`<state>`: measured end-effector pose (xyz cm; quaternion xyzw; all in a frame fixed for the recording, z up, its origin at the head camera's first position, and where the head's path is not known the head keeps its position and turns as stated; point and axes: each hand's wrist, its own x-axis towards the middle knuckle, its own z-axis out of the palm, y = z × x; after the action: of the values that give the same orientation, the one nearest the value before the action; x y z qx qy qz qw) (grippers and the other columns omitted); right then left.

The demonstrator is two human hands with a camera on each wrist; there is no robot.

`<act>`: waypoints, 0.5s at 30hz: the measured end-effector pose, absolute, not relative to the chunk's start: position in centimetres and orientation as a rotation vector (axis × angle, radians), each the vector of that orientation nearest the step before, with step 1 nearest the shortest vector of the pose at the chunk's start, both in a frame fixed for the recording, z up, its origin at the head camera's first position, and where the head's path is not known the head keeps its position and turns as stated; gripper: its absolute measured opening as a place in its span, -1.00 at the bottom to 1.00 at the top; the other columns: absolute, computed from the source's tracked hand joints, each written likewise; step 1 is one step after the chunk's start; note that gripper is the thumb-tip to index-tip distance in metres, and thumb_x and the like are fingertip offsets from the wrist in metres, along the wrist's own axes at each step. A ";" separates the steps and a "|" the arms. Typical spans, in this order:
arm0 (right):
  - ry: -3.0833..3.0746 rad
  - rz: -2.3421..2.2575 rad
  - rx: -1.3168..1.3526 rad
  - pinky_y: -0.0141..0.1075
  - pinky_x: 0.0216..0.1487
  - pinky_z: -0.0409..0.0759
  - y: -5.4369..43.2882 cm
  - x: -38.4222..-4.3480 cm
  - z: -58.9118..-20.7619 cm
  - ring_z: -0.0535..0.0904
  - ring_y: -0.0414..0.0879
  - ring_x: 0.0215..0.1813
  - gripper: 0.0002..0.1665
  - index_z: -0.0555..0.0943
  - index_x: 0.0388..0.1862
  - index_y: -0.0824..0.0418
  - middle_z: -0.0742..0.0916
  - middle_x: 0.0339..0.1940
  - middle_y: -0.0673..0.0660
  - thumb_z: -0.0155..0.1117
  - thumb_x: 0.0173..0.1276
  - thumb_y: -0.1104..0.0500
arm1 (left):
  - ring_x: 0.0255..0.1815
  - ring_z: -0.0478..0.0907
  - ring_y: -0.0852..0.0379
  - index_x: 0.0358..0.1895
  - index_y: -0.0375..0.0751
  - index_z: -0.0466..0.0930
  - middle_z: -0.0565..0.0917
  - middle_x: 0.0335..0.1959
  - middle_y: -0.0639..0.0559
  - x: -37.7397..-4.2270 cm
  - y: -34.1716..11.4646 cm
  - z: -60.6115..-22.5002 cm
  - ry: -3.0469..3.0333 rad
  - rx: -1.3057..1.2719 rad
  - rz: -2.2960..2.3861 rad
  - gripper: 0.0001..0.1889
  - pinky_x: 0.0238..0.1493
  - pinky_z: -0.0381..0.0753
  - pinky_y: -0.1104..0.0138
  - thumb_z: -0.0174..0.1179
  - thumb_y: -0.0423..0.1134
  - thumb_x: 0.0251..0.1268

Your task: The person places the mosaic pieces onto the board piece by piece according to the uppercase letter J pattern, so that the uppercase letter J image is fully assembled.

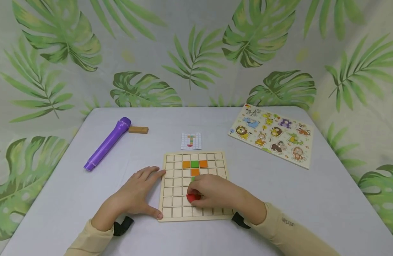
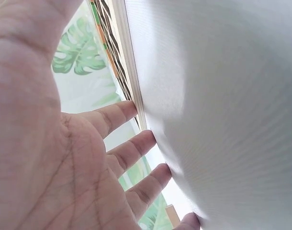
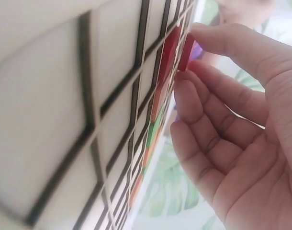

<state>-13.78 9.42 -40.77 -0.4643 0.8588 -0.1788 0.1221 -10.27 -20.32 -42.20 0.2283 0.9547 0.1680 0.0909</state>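
A wooden grid board lies on the table. My left hand has its fingers spread, with thumb and index fingertip at the board's left edge; the left wrist view shows the fingertips along that side. Over the lower middle of the grid, my right hand pinches a small red tile with a curved edge between thumb and fingers. Beside it, another red tile sits in the grid. Farther up are orange tiles and a green tile in a T shape, its stem partly hidden by the right hand.
Behind the board lies a small pattern card with a coloured J-like figure. A purple microphone and a wooden block are at the back left. An animal puzzle board lies at the back right.
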 end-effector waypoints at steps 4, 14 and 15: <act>2.530 -0.449 -1.390 -0.55 -0.22 0.54 8.6 -13.5 -40.8 0.48 -0.33 -0.28 -0.84 0.78 -0.12 0.09 0.73 -0.28 -0.08 0.52 0.42 0.05 | 0.64 0.24 -0.45 0.70 -0.08 0.21 0.31 0.65 -0.27 -10.3 -20.3 -42.2 2.829 0.665 0.500 0.42 0.62 0.25 -0.38 0.65 0.49 -0.31; 2.555 -0.388 -1.416 -0.59 -0.25 0.54 8.0 -13.3 -41.0 0.49 -0.35 -0.31 -0.79 0.82 -0.09 0.10 0.78 -0.24 -0.06 0.54 0.41 0.03 | 0.66 0.21 -0.45 0.71 -0.07 0.19 0.30 0.66 -0.25 -10.4 -20.5 -42.5 2.820 0.656 0.502 0.43 0.64 0.23 -0.39 0.65 0.49 -0.31; 2.557 -0.383 -1.415 -0.58 -0.25 0.54 8.0 -13.3 -41.1 0.49 -0.34 -0.31 -0.79 0.82 -0.09 0.09 0.77 -0.24 -0.06 0.54 0.40 0.02 | 0.66 0.21 -0.45 0.71 -0.07 0.20 0.30 0.66 -0.25 -10.4 -20.5 -42.5 2.820 0.657 0.502 0.43 0.63 0.24 -0.39 0.65 0.49 -0.31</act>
<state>-13.30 7.98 -41.08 -0.4778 0.8635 -0.1292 0.0972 -10.39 -20.47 -42.50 0.2223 0.9547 0.1700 0.1015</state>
